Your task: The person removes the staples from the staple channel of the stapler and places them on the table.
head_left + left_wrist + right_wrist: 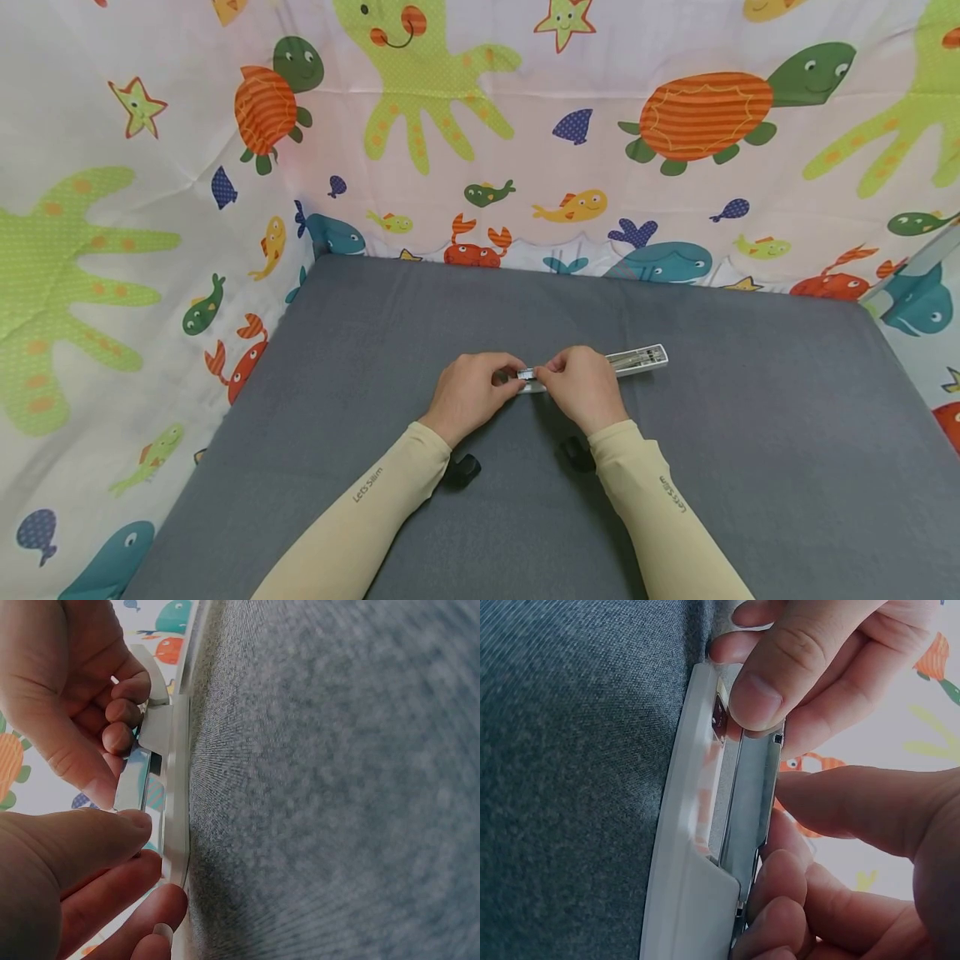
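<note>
A white stapler (641, 359) lies opened out on the grey tabletop, its top cover swung back to the right. The metal staple magazine (748, 806) stands above the white base (676, 847). My left hand (471, 392) pinches the magazine's front end between thumb and fingers. Close beside it, my right hand (585, 387) holds the magazine farther back, thumb on one side and curled fingers on the other. In the left wrist view, the right hand's fingers (124, 724) cover part of the stapler's middle. Whether staples are inside the magazine cannot be seen.
The grey tabletop (375, 350) extends around both hands. A curtain (480, 108) printed with sea animals hangs along the back and left edges. A black wrist-worn piece (462, 472) sits under each forearm.
</note>
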The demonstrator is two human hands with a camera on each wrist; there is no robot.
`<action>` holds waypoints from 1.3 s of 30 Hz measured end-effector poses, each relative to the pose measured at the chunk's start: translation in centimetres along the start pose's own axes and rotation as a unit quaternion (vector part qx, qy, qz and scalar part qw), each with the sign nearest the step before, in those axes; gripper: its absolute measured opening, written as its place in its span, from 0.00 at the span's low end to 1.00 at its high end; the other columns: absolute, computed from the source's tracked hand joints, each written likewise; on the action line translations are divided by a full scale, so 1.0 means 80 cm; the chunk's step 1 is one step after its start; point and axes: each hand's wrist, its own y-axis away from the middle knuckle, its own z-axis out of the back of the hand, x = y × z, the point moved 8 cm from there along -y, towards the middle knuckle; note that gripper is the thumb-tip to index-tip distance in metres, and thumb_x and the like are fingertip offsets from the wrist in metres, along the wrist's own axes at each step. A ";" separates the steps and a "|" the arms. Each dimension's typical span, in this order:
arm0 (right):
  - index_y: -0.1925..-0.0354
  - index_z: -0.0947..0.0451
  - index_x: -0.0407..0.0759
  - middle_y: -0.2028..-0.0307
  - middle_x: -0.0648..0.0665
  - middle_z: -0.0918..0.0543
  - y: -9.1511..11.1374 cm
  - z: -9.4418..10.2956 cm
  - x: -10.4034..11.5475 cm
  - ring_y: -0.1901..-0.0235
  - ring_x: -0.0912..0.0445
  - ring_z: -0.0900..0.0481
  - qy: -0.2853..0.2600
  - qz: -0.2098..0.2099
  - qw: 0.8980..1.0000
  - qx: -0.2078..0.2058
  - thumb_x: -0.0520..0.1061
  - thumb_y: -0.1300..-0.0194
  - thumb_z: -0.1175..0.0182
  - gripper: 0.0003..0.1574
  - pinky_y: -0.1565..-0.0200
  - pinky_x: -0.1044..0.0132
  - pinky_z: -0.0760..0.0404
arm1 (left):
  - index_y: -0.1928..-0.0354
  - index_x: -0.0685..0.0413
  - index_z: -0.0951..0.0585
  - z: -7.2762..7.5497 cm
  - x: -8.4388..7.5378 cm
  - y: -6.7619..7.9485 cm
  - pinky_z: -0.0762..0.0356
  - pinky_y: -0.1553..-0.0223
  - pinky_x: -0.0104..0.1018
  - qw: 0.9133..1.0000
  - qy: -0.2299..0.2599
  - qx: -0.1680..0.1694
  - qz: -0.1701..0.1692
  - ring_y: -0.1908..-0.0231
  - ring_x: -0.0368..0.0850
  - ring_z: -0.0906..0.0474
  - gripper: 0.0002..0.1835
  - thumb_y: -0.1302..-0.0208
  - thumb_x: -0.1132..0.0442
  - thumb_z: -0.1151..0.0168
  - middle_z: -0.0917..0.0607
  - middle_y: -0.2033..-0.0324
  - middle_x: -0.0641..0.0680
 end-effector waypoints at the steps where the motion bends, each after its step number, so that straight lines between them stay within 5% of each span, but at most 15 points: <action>1: 0.68 0.09 0.43 0.73 0.45 0.12 0.000 0.000 0.000 0.76 0.52 0.21 0.000 -0.001 1.000 0.001 0.51 0.28 0.29 0.15 0.73 0.61 0.27 | 0.49 0.38 0.08 0.000 0.000 0.000 0.20 0.68 0.31 1.000 0.000 0.000 0.000 0.66 0.33 0.13 0.11 0.31 0.52 0.23 0.06 0.60 0.41; 39: 0.67 0.10 0.42 0.78 0.48 0.17 0.001 -0.003 0.002 0.79 0.53 0.25 -0.011 0.008 1.000 0.013 0.51 0.24 0.34 0.18 0.74 0.62 0.31 | 0.49 0.37 0.08 0.000 0.001 0.001 0.21 0.69 0.31 1.000 0.004 -0.001 0.000 0.67 0.32 0.14 0.11 0.31 0.52 0.23 0.06 0.61 0.40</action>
